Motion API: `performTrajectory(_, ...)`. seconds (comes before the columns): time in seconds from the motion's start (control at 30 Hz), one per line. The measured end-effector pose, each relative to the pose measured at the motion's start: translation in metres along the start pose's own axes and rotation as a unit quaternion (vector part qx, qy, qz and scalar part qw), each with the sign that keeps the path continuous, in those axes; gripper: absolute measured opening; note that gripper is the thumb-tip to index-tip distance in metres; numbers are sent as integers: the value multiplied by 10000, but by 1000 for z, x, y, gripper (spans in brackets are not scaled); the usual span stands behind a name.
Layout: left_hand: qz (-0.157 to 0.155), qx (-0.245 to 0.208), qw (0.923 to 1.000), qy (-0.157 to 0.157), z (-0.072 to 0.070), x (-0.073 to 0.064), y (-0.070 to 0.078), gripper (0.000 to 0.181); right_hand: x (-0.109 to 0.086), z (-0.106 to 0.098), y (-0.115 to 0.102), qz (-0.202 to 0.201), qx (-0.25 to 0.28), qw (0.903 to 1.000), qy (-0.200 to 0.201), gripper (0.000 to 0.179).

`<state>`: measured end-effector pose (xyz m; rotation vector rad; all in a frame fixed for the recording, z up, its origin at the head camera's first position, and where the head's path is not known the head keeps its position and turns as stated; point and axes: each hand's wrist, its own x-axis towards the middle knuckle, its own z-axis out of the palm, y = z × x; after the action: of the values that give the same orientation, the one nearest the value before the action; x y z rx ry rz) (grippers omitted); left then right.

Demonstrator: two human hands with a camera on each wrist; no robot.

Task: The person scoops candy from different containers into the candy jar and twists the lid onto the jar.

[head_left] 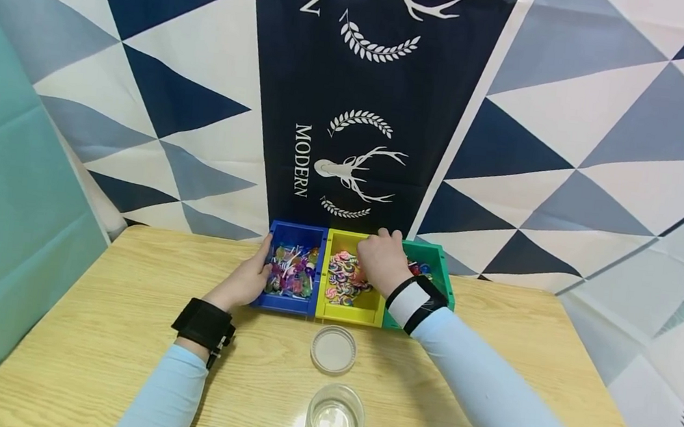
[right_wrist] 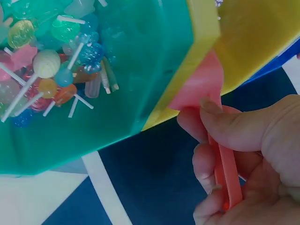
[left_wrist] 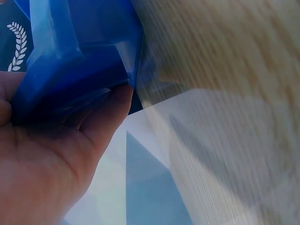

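Observation:
My left hand (head_left: pixel 243 279) holds the blue bin (head_left: pixel 285 304) by its left side. In the left wrist view its fingers (left_wrist: pixel 110 117) lie against the blue plastic. My right hand (head_left: pixel 383 262) grips a pink plastic scoop (right_wrist: pixel 228 176) by its handle, thumb on top. The scoop's head dips into the yellow bin (head_left: pixel 364 314), partly hidden behind the bin's wall. Small swirl-patterned lollipop pieces (head_left: pixel 342 289) lie in the yellow bin. Clear coloured lollipop pieces (head_left: pixel 293 274) fill part of the blue bin.
Joined on the right is a green bin (head_left: pixel 445 278) with clear coloured lollipop pieces (right_wrist: pixel 47 63). In front of the bins stand a round lid (head_left: pixel 333 350) and, nearer, a clear round jar (head_left: pixel 335 419) on the wooden table (head_left: pixel 101 335). A patterned cloth (head_left: pixel 354 91) hangs behind.

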<state>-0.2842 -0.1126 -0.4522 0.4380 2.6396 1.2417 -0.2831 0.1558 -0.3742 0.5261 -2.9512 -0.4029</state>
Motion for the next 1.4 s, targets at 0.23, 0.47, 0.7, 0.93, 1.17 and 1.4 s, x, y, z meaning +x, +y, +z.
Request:
performTrajectory(0.23,-9,92,10000,14,0,-1,1,64,1,2,4,56,415,9989,-189,18)
performTrajectory(0.47,-81,122,9999,65,1,-1,3,64,0,6,11,68,738,9972,-117,24)
performTrajectory(0.7,-95,175,9998,95,1,-2,4,65,-2,12,11,39,1416,9899,23,10)
performTrajectory(0.93,-51,285,9995,108,1,-1,4,65,-4,23,10,63,1757,9834,453,15)
performTrajectory(1.17,-48,315,9994,150,2,-1,5,64,-7,36,19,-12,1848,9810,585,26)
performTrajectory(1.4,-19,371,9992,153,4,0,1,64,-12,43,27,-355,2029,9768,588,27)
